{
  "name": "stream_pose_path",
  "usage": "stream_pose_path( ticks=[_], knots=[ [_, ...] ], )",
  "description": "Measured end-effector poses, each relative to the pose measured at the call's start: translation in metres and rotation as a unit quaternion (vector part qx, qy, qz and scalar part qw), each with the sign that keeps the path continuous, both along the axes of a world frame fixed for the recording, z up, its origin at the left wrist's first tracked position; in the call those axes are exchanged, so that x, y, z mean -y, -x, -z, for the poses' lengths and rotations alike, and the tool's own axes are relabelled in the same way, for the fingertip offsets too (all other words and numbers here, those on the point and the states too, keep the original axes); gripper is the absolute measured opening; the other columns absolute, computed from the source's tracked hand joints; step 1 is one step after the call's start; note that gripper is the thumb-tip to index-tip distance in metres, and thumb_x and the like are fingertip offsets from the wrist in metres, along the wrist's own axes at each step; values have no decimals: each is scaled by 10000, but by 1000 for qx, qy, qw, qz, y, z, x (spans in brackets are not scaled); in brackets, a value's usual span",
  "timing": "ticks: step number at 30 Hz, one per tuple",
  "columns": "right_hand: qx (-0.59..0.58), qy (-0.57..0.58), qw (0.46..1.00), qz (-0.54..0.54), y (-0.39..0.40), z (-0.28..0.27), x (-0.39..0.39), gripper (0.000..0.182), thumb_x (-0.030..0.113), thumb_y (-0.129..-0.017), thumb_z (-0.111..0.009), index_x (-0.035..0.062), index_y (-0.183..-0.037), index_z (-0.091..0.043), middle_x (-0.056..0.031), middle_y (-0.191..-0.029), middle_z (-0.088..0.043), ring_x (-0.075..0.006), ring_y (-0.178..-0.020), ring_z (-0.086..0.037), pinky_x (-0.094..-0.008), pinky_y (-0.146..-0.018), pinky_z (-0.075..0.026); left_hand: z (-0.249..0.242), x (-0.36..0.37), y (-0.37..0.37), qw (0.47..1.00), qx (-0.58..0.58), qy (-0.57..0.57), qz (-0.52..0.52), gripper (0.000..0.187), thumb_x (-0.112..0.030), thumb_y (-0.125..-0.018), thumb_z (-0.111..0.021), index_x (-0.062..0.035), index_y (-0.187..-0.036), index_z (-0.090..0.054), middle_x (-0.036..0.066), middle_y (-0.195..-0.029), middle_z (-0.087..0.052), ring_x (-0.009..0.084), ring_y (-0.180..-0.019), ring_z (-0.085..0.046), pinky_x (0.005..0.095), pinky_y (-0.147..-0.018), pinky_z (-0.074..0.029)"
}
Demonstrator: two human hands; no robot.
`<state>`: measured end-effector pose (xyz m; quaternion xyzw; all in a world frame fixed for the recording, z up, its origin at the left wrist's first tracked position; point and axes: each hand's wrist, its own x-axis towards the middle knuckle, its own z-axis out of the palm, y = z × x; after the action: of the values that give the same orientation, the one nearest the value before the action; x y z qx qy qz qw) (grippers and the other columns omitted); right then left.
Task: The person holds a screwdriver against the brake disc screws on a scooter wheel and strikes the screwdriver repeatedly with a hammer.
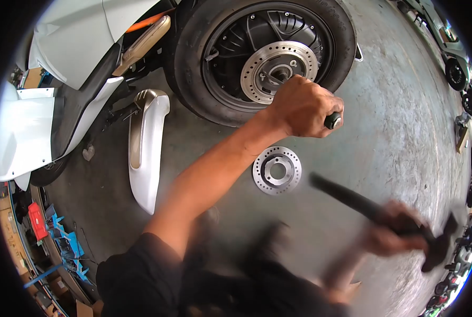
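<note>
Motorcycle (72,42): white body panels stand at the upper left. The wheel (222,55), with a thick black tyre, is at the top centre and carries a drilled brake disc (252,67) on its exposed face. A white and gold cover (147,142) lies on the floor (220,211) beside the wheel.

Hammer (365,206): held at the lower right, over the floor and well apart from the wheel. The right hand (397,230) is closed round its handle, near the head; blur hides the exact finger placement. The handle's free end points toward a loose disc (262,171) lying flat below the wheel.

Hand tool (332,121): gripped in the left hand (307,108), which is shut in a fist in front of the hub. Only the dark end shows clearly; its type, and whether its far end touches the hub, cannot be determined.

Assessment: the step in hand appears to be hammer work on the tool at the hub. The next move would call for a steady left fist, the tool seated squarely, and the hammer head turned toward its exposed end, clear of the knuckles.
</note>
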<state>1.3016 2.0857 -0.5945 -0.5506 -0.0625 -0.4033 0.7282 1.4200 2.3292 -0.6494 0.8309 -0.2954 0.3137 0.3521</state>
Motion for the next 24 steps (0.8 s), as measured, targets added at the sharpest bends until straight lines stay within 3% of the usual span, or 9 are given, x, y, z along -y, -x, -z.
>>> stream_pose_path(
  ticks=[1,2,3,4,7,9,12,17,24],
  knots=[
    [-29,-13,999,27,-2,14,-21,508,594,-982,-409,92,-1030,-474,-10,-705,-432,-127,-482,-351,-243,-444,-360,4,-1,1,1000,-3,-24,17,81,-108,-668,-668,-102,-610,-613,59,-558,-607,240,-494,-611,327,-458,-476],
    [-212,241,947,-25,7,22,-20,363,392,-975,-484,45,-1063,-546,-79,-744,-539,-168,-585,-463,-328,-543,-423,9,6,6,998,-4,-48,49,69,-108,-657,-674,-112,-613,-620,58,-568,-615,239,-507,-620,324,-470,-486],
    [-344,465,812,-81,-5,31,-24,239,191,-967,-558,-1,-1095,-619,-148,-784,-646,-210,-687,-575,-414,-642,-486,19,6,12,997,-4,-55,62,93,-107,-646,-682,-113,-597,-604,58,-571,-617,242,-523,-627,321,-490,-498],
    [-321,463,822,-79,-18,41,-25,239,191,-967,-558,-1,-1095,-619,-148,-784,-646,-210,-687,-575,-414,-642,-486,19,8,22,998,-17,-21,64,130,-90,-666,-679,-92,-583,-579,64,-556,-601,250,-504,-613,324,-474,-486],
    [-419,393,813,-95,19,75,8,284,252,-965,-576,1,-1093,-615,-204,-821,-647,-303,-732,-626,-416,-668,-486,12,26,42,998,-9,40,46,195,-65,-711,-664,-69,-561,-539,75,-529,-568,256,-454,-573,334,-433,-449],
    [-494,414,757,-110,29,99,18,313,269,-970,-587,-7,-1114,-547,-114,-676,-565,-228,-578,-465,-369,-594,-435,15,34,39,998,-4,42,44,204,-61,-710,-662,-69,-554,-530,74,-521,-561,258,-451,-568,335,-429,-445],
    [-506,397,755,-128,48,107,13,309,261,-970,-589,-3,-1131,-578,-126,-638,-539,-204,-566,-469,-366,-577,-424,12,36,40,998,-7,53,42,227,-56,-713,-661,-72,-543,-510,74,-507,-541,263,-447,-562,337,-423,-434],
    [-565,324,743,-153,64,121,13,363,320,-980,-573,-14,-1120,-578,-62,-664,-540,-167,-596,-487,-343,-574,-414,-3,18,27,999,7,37,-3,220,-76,-731,-668,-73,-559,-530,72,-520,-547,250,-463,-579,341,-436,-441],
    [-582,325,727,-163,66,124,10,353,326,-985,-564,-11,-1090,-574,-62,-669,-535,-166,-605,-486,-341,-581,-411,-13,9,7,1000,13,18,-9,191,-100,-754,-666,-73,-588,-575,64,-565,-600,246,-508,-616,335,-471,-474]
  ],
)
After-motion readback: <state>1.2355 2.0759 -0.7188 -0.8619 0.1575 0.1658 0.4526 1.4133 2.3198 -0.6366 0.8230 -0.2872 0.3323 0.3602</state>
